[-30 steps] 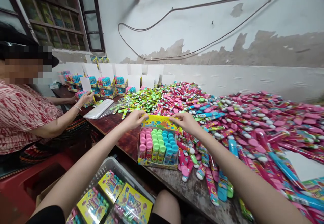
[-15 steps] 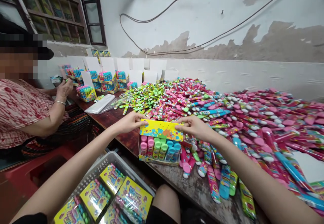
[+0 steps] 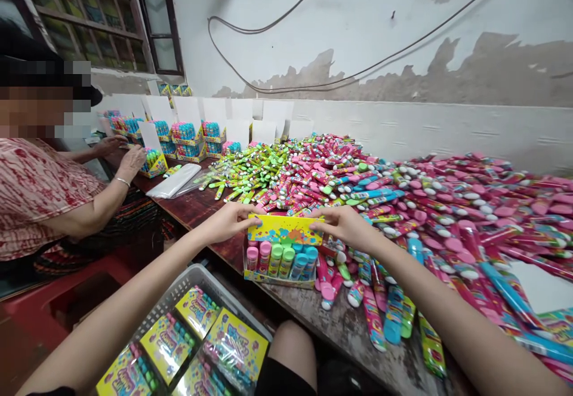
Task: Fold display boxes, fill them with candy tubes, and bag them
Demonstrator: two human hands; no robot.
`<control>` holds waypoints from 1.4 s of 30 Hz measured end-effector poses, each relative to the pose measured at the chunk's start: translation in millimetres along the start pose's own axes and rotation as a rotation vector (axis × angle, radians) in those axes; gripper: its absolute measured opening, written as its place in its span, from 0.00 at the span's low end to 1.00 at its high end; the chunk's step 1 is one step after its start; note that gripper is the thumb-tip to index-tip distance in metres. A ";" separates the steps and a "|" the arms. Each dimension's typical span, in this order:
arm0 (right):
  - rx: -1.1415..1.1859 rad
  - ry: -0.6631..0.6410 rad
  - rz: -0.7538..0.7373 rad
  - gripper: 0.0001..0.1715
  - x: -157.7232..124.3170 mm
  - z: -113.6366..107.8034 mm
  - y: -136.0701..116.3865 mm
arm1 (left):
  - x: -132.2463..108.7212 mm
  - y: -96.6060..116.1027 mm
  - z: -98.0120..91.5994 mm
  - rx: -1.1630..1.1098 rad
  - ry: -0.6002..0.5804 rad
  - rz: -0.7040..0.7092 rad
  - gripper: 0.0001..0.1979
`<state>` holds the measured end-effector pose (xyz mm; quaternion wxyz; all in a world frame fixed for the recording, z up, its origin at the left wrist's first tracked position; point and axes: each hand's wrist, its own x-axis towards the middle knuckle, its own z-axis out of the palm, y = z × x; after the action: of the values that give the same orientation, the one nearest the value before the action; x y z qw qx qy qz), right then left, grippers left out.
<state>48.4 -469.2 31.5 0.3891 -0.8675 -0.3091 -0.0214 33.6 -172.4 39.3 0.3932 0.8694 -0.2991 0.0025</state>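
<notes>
A display box (image 3: 280,279) stands at the table's near edge, filled with pink, green and blue capped tubes (image 3: 281,260). Over its top is a yellow cardboard flap (image 3: 285,230) with paint-splash print, tilted toward me. My left hand (image 3: 235,221) pinches the flap's left end between thumb and fingers. At the right end, my right hand (image 3: 342,226) grips the same flap, thumb in front. The flap's upper edge and the back of the box are partly hidden. Just right of the box, loose tubes (image 3: 329,285) lie close to my right wrist.
A large heap of colourful tubes (image 3: 430,205) covers the table's back and right. Below left, a grey basket (image 3: 194,273) holds several packed yellow boxes. Filled display boxes (image 3: 185,139) line the wall. Left, a co-worker (image 3: 49,199) sits handling a box; white plastic bags (image 3: 174,181) lie between.
My hands keep hold of the flap, which has barely shifted. The co-worker's hands have moved down and right to a display box. The view has tilted slightly.
</notes>
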 end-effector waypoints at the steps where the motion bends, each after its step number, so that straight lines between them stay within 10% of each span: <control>1: -0.013 0.007 -0.010 0.27 -0.1 0.2 0.4 | -0.8 -0.4 0.2 0.008 0.010 0.009 0.18; 14: -0.096 0.054 -0.015 0.26 -16.2 11.7 5.2 | -24.8 -9.0 15.4 0.149 0.250 0.110 0.14; 19: -0.006 0.005 0.019 0.28 -17.4 13.6 10.3 | -37.1 2.0 36.3 0.553 0.475 0.304 0.14; 27: -0.012 0.060 0.016 0.27 -17.5 16.2 11.3 | -38.2 7.5 95.7 0.834 0.312 0.421 0.23; 42: -0.032 0.012 0.034 0.28 -20.8 23.2 20.1 | -32.0 -1.4 103.9 0.789 0.538 0.533 0.10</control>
<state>37.9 -474.2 -3.7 0.3771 -0.8787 -0.2915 -0.0249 -16.0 -226.4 -41.1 0.0854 0.8137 -0.3742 0.4366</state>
